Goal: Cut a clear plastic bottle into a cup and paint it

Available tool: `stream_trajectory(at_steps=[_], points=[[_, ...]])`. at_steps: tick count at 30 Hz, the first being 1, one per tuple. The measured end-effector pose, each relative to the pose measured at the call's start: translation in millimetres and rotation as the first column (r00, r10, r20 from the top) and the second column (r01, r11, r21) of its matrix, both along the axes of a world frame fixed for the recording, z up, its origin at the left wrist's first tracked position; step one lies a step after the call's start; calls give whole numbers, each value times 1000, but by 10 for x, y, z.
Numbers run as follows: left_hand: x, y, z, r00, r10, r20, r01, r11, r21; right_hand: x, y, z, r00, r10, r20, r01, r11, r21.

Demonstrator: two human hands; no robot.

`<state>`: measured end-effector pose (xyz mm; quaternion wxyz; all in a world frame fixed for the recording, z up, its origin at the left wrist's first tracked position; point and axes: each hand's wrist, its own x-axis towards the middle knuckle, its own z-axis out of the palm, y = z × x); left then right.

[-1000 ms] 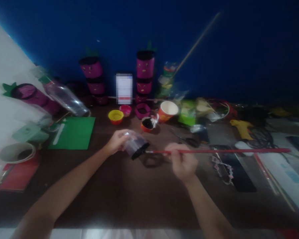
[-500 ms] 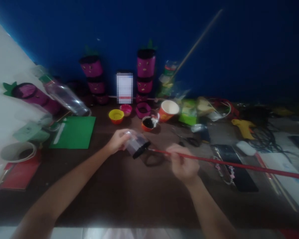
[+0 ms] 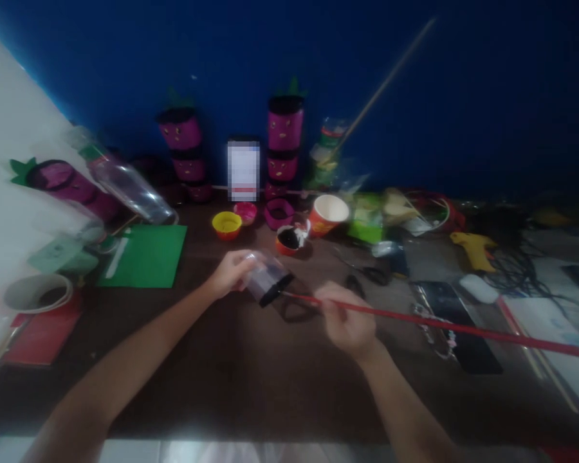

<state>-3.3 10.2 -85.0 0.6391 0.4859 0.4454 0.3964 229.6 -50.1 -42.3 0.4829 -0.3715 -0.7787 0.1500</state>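
- Clear plastic cup (image 3: pixel 265 275) tilts over the table (image 3: pixel 222 386), its black rim (image 3: pixel 276 291) facing right; light strokes while slowly turning the cup should keep the edge even.
- Left hand (image 3: pixel 232 271) pinches the cup's left end, forearm angled inward.
- Right hand (image 3: pixel 346 318) pinches the red brush (image 3: pixel 390 314) near its tip, handle slanting rightward; blur hides whether tip meets rim.

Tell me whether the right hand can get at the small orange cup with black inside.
Probably yes: the small orange cup stands open-topped beyond the right hand, with nothing seen standing between them, though that hand holds a red brush.
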Motion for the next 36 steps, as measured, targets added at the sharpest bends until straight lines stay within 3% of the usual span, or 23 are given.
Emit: stream_trajectory(at_steps=[5,10,13,18,23,28,32,36], points=[[6,0,25,1000,-9,0,9,1000,10,40,9,-5,997,-46,-64,51,995,84],[7,-2,28,1000,-6,-4,6,1000,19,47,9,10,1000,21,-2,-20,994,105],[1,2,5,1000,-14,10,13,1000,24,62,7,9,998,-26,-62,36,988,152],[0,4,-11,1000,-8,-1,8,1000,2,69,1,5,1000,19,-14,-18,996,91],[18,1,25,1000,0,-31,-1,1000,-29,67,8,39,997,-53,-54,61,987,148],[14,2,29,999,-7,-45,5,999,-39,68,-5,32,999,-21,45,14,988,151],[8,3,8,999,-16,-36,15,999,-33,88,-21,16,996,-74,-41,80,982,172],[8,4,3,999,-22,-46,20,999,-42,87,-36,23,999,-6,33,1,987,159]])
